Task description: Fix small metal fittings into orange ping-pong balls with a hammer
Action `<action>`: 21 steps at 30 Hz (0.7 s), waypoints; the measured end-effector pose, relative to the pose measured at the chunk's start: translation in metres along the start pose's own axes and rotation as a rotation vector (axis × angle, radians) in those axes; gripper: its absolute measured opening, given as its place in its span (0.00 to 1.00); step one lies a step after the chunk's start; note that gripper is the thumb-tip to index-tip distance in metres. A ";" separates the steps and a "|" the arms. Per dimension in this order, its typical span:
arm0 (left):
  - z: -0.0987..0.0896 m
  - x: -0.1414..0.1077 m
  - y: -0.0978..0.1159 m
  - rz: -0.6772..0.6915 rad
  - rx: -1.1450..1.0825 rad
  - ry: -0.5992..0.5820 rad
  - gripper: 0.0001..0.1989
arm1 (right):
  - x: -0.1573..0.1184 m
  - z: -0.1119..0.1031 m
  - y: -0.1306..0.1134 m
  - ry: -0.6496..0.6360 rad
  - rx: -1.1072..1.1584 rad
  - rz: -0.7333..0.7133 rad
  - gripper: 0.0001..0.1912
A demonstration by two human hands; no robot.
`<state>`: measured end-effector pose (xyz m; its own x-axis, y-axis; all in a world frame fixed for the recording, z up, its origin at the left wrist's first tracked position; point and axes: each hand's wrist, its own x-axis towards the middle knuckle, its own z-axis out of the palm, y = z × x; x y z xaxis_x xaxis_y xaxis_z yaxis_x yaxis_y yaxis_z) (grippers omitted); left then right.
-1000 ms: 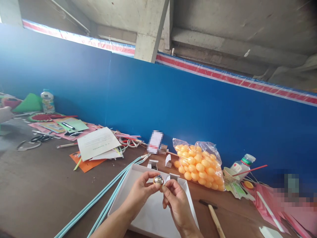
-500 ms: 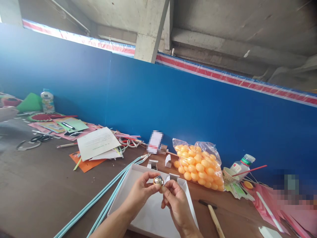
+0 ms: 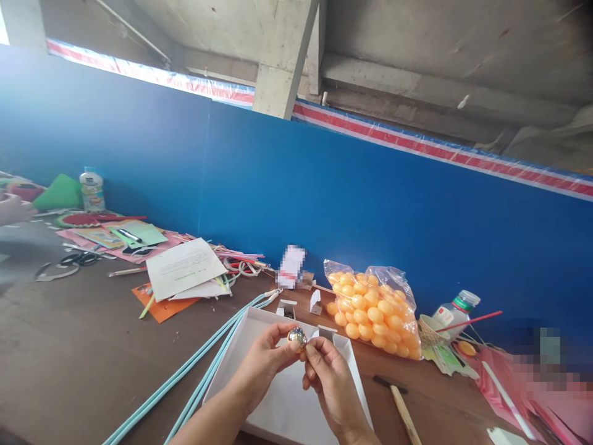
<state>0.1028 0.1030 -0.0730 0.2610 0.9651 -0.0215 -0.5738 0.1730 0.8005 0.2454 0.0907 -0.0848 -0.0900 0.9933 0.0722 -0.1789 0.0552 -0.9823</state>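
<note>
A small shiny metal ball (image 3: 297, 337) is held above a shallow white box (image 3: 287, 405). My left hand (image 3: 264, 358) grips the ball between thumb and fingers from the left. On the right, my right hand (image 3: 328, 372) is closed in a pinch at the ball's lower right side; whatever lies between its fingertips is too small to make out. Both hands are over the box, with their fingertips nearly meeting at the ball.
Pale blue cords (image 3: 204, 352) run left of the box. Behind it are small open cartons (image 3: 315, 302) and a bag of orange balls (image 3: 370, 312). A hammer (image 3: 403, 411) lies right; papers (image 3: 185, 269) lie left. Another person's hand (image 3: 15, 210) shows far left.
The view has shifted very slightly. My hands keep nearly the same hold on the ball, and the other person's hand at the far left has moved a little.
</note>
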 end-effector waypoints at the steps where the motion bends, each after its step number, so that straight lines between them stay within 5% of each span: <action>1: 0.000 0.000 0.000 -0.006 -0.010 -0.003 0.16 | 0.000 0.000 0.000 -0.005 0.005 0.000 0.11; 14: 0.000 0.000 -0.001 0.003 0.034 -0.042 0.18 | 0.003 0.000 -0.001 0.031 -0.105 -0.043 0.14; 21: -0.003 0.000 0.002 -0.039 -0.120 -0.081 0.14 | -0.005 0.005 -0.019 0.032 -0.262 -0.099 0.14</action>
<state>0.0992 0.1041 -0.0728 0.3444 0.9388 0.0009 -0.6491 0.2374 0.7227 0.2446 0.0846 -0.0662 -0.0528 0.9842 0.1687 0.0746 0.1724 -0.9822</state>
